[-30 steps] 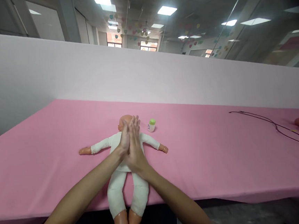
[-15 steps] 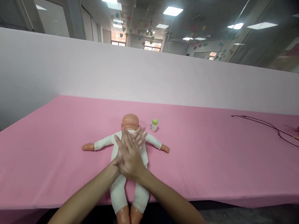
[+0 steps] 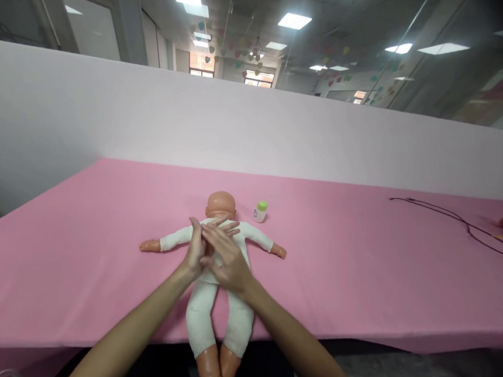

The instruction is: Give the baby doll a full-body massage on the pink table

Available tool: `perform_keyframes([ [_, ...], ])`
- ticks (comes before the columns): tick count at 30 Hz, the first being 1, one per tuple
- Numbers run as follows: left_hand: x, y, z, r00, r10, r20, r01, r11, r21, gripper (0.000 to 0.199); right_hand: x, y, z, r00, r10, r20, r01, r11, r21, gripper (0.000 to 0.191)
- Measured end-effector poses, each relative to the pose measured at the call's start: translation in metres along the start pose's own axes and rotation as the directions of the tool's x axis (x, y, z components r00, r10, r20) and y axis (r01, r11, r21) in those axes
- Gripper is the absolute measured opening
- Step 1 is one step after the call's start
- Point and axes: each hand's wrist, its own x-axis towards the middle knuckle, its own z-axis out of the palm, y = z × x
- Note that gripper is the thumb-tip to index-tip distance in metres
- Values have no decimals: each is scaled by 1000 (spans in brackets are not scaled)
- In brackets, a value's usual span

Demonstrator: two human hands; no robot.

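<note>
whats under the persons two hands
Under the left hand and right hand is the doll's white torso, showing around them. The middle of it is covered, and whether the hands touch it can't be told.

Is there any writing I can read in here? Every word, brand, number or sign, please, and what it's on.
Nothing can be read for certain.
Small white bottle with a green lid: dark marks on its label, too small and blurred to read.
Doll: no lettering visible on its white clothing.
Pink cloth: no writing visible.
Background beyond the white partition: no legible words or numbers.
</note>
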Motion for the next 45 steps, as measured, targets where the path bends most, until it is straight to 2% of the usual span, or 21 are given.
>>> perform_keyframes([
  [2,8,0,-12,999,44,-5,-43,996,81,76,14,17,-16,993,91,-81,-91,996,1,47],
  [4,16,-2,-25,990,134,-52,-110,940,324,57,24,37,-29,969,214,-125,-221,974,-45,41],
  [5,20,-4,-31,981,181,-62,-130,869,477,47,27,47,-33,959,259,-115,-269,960,-80,40],
  [7,27,-12,-39,973,226,-34,-131,672,729,33,29,65,-35,949,311,-58,-317,934,-167,38],
  [9,34,-22,-41,976,217,26,-132,490,862,25,26,79,-30,942,336,-7,-326,910,-256,34],
  [11,39,-32,-40,977,203,69,-144,380,914,22,22,89,-22,937,349,7,-326,883,-338,29],
  [13,42,-38,-37,979,189,80,-137,317,939,21,20,96,-13,933,360,-8,-331,847,-415,25],
  [19,49,-45,-28,998,50,-25,16,168,986,21,19,109,3,899,438,1,-343,704,-622,22],
  [23,45,-39,-27,999,42,-7,0,144,990,26,18,104,-3,898,440,1,-342,699,-628,22],
  [27,29,-23,-25,991,90,102,-112,119,986,23,12,85,-16,938,347,8,-287,787,-546,18],
  [30,20,-15,-18,984,58,170,-176,104,979,24,7,73,-18,956,292,41,-232,832,-503,22],
  [34,24,-18,-8,985,-53,166,-160,104,982,27,10,76,-7,905,397,152,-260,799,-542,24],
  [38,34,-22,-5,986,-93,141,-131,108,985,26,15,82,-4,872,457,178,-296,780,-551,26],
  [42,27,-11,-16,980,-70,188,-174,169,970,25,11,67,-21,886,440,147,-348,840,-417,28],
  [45,16,-3,-26,965,-41,258,-241,238,941,22,3,52,-29,909,404,105,-353,878,-324,20],
])
